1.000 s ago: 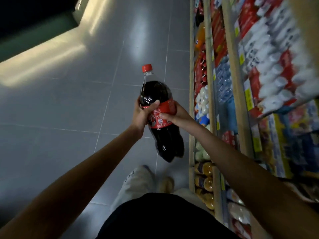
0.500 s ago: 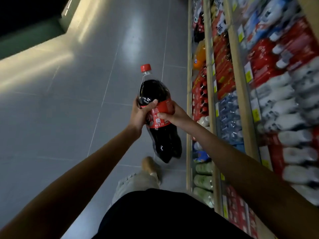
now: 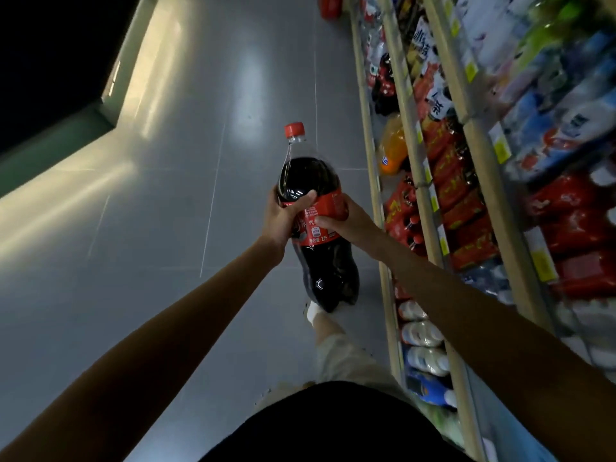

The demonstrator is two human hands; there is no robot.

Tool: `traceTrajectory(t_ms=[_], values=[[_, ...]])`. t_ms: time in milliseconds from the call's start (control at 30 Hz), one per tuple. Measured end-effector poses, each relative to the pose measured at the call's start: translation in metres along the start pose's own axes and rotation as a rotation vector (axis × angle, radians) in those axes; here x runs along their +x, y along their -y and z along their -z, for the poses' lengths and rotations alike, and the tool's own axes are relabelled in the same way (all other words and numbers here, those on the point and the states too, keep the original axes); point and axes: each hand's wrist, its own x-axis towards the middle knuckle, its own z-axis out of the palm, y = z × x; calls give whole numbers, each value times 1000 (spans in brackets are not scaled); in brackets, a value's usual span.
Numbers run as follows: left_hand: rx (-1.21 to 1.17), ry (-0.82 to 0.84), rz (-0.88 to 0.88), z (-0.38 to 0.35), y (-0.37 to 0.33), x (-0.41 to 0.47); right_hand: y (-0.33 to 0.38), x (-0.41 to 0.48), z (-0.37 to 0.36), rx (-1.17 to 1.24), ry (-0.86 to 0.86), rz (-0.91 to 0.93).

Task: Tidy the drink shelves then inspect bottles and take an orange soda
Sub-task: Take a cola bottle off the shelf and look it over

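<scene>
The person holds a large cola bottle (image 3: 328, 271) in both hands, in the air above the grey tiled floor (image 3: 166, 228) and just off the front edge of the drink shelves (image 3: 410, 128) that run along the right side. The bottle is tilted, its red cap (image 3: 294, 130) pointing away from the person and its dark, lobed base towards them. The left hand (image 3: 281, 220) grips the bottle from its left side at the shoulder, with the thumb laid across the top of the red label (image 3: 328, 208). The right hand (image 3: 353, 221) grips the opposite side of the label, thumb on the front and fingers curled round behind. The dark drink fills the body up to the shoulder, and the neck under the cap is clear.

An orange soda bottle (image 3: 392, 150) sits on the lowest shelf, close to the front edge, well apart from both hands; it is blurred, so how it stands cannot be told. Nearer the person on that same shelf are red packs (image 3: 400, 211) and then a row of white bottles (image 3: 421, 335). The higher shelves carry red, white and blue packs, all blurred, with yellow price tags (image 3: 543, 265) along their front edges.

Below the bottle, a pale trouser leg (image 3: 336, 348) and a light shoe (image 3: 311, 311) rest on the floor, and a dark top (image 3: 333, 425) fills the bottom of the view.
</scene>
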Motion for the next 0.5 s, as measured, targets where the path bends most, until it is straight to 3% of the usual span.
traceTrajectory(t_ms=[367,500], values=[[20,-74,-6,-7,-100,232,77,244,71,-6,74,16],[45,-53,10,-8,-131,302,96,312,91,-11,20,11]])
